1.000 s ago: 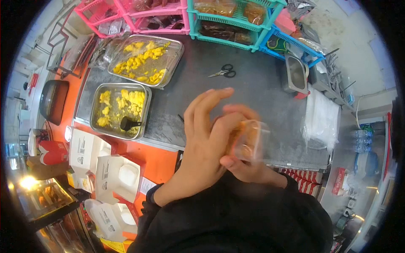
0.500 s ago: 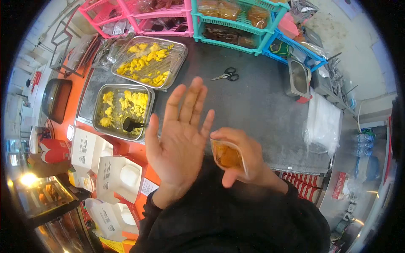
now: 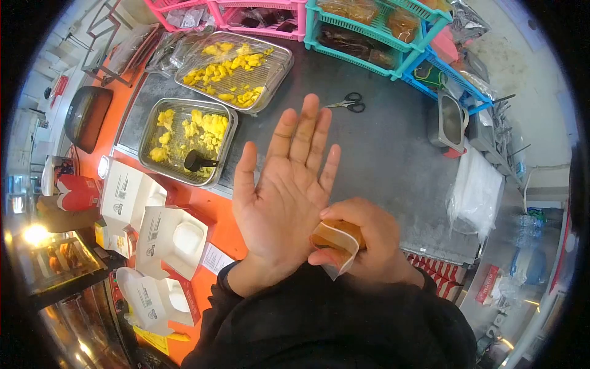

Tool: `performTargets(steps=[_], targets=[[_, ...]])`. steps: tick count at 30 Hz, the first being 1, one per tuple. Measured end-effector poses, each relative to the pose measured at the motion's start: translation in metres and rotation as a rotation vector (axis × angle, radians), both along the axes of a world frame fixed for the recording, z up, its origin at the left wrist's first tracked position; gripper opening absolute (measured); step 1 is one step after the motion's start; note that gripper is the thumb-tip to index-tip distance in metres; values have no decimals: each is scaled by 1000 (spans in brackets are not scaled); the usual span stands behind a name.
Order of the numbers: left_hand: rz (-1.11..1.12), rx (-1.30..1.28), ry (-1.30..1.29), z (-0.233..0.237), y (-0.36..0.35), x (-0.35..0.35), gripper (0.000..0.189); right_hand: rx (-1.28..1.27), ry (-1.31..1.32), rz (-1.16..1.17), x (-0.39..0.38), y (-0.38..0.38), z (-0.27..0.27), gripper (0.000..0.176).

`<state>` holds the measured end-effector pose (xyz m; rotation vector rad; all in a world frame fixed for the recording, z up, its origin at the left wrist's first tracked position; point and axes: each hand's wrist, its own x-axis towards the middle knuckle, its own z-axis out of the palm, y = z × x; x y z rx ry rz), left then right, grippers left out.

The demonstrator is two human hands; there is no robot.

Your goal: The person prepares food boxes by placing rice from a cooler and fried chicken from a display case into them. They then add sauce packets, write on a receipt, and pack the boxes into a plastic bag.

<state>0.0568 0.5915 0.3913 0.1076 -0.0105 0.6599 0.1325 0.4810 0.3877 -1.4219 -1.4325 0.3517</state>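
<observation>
My left hand (image 3: 284,197) is held palm up with the fingers stretched out, and nothing lies on it. Close beside its heel, my right hand (image 3: 373,240) grips a small clear plastic bag (image 3: 344,232) with orange-brown sauce inside. The bag's mouth gapes toward me, with my right thumb and fingers around its sides. Left of my hands, a steel tray (image 3: 232,132) holds yellow scrambled egg (image 3: 212,128) and a black measuring scoop (image 3: 195,161).
A second egg tray (image 3: 284,64), partly under plastic film, sits farther back. Black-handled scissors (image 3: 353,103) lie on the dark counter (image 3: 393,154). Open takeaway boxes (image 3: 160,237) with white rice stand at left. Pink racks (image 3: 264,15) and teal racks (image 3: 356,40) line the back.
Both hands have shifted slightly right in view, the left a little upward. The sauce bag has tilted and come nearer my left palm, its mouth now more bent.
</observation>
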Motion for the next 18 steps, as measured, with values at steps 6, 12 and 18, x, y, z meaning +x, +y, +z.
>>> performTargets(steps=[6, 12, 18], targets=[[35, 211, 83, 3, -1, -2, 57, -152, 149, 3, 0, 2, 12, 42], [27, 251, 35, 0, -1, -1, 58, -133, 179, 49, 2, 0, 10, 30], [17, 318, 39, -3, -1, -1, 57, -108, 194, 64, 2, 2, 9, 26]])
